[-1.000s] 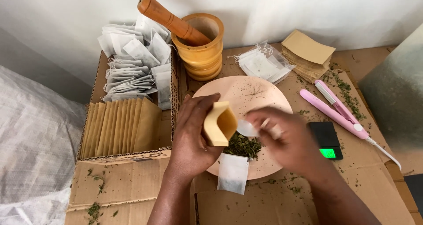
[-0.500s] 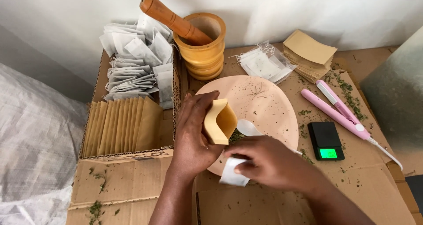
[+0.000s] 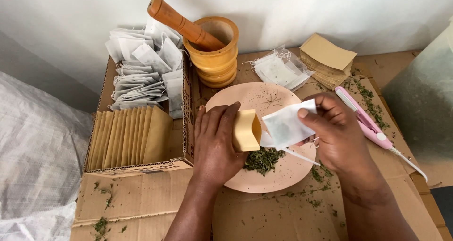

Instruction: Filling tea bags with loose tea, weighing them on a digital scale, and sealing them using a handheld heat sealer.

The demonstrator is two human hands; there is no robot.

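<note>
At the far left, grey woven sacking (image 3: 33, 156) borders an open cardboard box (image 3: 141, 166) holding a row of upright tan envelopes (image 3: 130, 136), with a heap of white filter bags (image 3: 141, 71) at its 12 o'clock end. At the box's 2 o'clock stands a wooden mortar (image 3: 217, 57) with its pestle (image 3: 181, 24) leaning inside. Centre: the left hand (image 3: 214, 144), fingers curled closed around a small yellow scoop (image 3: 246, 130), rests over the pink plate (image 3: 283, 175); a pile of dried green herb (image 3: 263, 160) lies on the plate at 6 o'clock of the scoop. Just right of the scoop's mouth, the right hand (image 3: 337, 135) pinches a white filter bag (image 3: 288, 125) between thumb and fingers, held above the plate. Behind, at 12 o'clock of the plate, lie bagged white sachets (image 3: 278, 71) and a stack of tan envelopes (image 3: 328, 57). At 3 o'clock of the right hand lies a pink sealing tool (image 3: 365, 123).
</note>
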